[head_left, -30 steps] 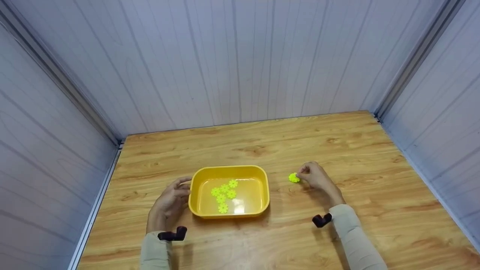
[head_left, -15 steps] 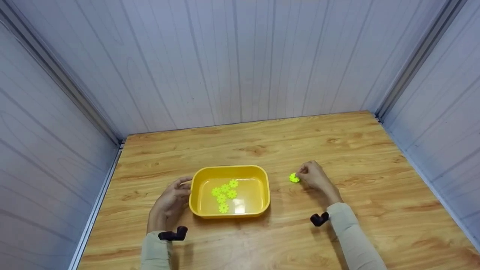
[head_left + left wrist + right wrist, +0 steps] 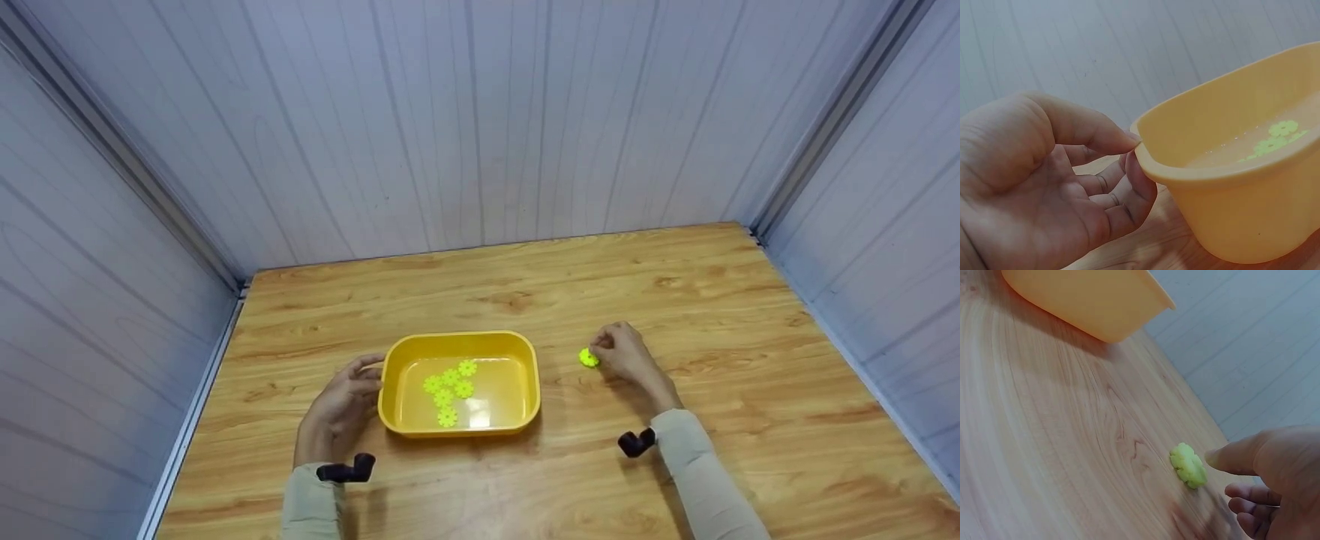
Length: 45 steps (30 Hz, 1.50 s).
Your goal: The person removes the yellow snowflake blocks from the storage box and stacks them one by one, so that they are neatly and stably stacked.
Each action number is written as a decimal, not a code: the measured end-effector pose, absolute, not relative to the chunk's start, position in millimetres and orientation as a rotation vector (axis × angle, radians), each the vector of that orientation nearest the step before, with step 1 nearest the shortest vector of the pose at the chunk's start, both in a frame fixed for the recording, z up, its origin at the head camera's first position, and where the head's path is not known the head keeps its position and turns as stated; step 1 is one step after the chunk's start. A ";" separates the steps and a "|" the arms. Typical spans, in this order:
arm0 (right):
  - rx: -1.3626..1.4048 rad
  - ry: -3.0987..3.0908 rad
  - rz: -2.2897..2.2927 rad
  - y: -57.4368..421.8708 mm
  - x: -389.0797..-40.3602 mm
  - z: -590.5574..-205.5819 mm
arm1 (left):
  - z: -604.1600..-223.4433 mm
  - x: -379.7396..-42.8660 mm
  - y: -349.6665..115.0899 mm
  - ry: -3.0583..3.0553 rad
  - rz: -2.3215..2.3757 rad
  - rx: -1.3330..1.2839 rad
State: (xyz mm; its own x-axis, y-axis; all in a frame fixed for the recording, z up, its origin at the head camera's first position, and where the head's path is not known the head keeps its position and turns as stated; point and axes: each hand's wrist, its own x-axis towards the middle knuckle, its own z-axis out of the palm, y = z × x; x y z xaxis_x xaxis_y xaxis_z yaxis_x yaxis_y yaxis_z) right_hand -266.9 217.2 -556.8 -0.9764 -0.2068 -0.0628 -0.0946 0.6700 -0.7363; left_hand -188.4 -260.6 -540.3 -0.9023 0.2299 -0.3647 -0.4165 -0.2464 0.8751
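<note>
My left hand (image 3: 341, 405) pinches the left rim of a yellow plastic tub (image 3: 534, 390); in the left wrist view the thumb lies on top of the rim and a finger below it. Several flat neon-yellow flower-shaped pieces (image 3: 442, 396) lie inside the tub. To its right, a small clump of similar yellow flower pieces (image 3: 1188, 465) rests on the table, seemingly stacked. My right hand (image 3: 630, 356) is right beside this clump. In the right wrist view the thumb tip is close to it, with a narrow gap, and the other fingers are loosely bent with nothing visible between them.
The wooden table (image 3: 510, 300) extends around the tub and the clump. Pale panelled walls (image 3: 480, 120) stand at the back and on both sides. A dark wrist mount (image 3: 636, 442) sticks out from the right sleeve, and another (image 3: 346, 468) from the left.
My right hand has shifted slightly to the left, and the flower clump beside it looks a little nearer to me. The left hand and the tub have stayed in place.
</note>
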 end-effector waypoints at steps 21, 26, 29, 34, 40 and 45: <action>-0.515 2.767 -1.351 178.0 -259.9 -523.7 | -537.7 -187.8 -259.8 1.648 2.175 -0.230; -0.607 2.748 -1.378 163.5 -257.2 -516.4 | -538.3 -188.2 -260.7 1.627 2.184 -0.246; -0.644 2.747 -1.386 155.3 -255.5 -513.3 | -538.6 -188.2 -260.7 1.632 2.183 -0.228; -0.688 2.736 -1.386 141.6 -251.7 -511.2 | -539.3 -187.7 -260.9 1.669 2.161 -0.202; -0.735 2.701 -1.396 124.0 -246.6 -508.9 | -540.0 -187.1 -259.7 1.659 2.172 -0.215; -0.835 2.697 -1.349 110.2 -242.2 -509.6 | -540.9 -187.3 -259.4 1.657 2.179 -0.208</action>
